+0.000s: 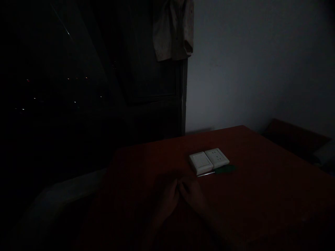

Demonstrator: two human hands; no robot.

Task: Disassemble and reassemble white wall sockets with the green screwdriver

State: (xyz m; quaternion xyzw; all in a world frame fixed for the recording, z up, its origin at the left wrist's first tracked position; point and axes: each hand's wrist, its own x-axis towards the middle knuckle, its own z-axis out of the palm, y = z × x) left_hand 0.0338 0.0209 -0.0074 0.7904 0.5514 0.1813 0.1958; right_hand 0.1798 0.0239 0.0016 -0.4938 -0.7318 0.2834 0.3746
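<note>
In dim light, my left hand (pixel 169 198) rests on the red-brown table (pixel 251 198), its fingers curled in and partly lost in the dark. My right hand (pixel 193 194) lies close against it, also curled, with the fingertips of both meeting or nearly so. I make out nothing held in either. Just beyond them sit two white square wall-plate boxes, side by side: a switch (pixel 201 161) with a plain panel and a socket (pixel 217 157) with small slots. A screwdriver (pixel 225 168) with a green handle lies along their near side, its metal shaft pointing left toward my right hand.
A dark window (pixel 78 87) with small distant lights fills the left. A light garment (pixel 172 31) hangs by its frame. Behind the table is a pale wall (pixel 248 69). A reddish-brown panel (pixel 298 134) stands past the right edge in shadow.
</note>
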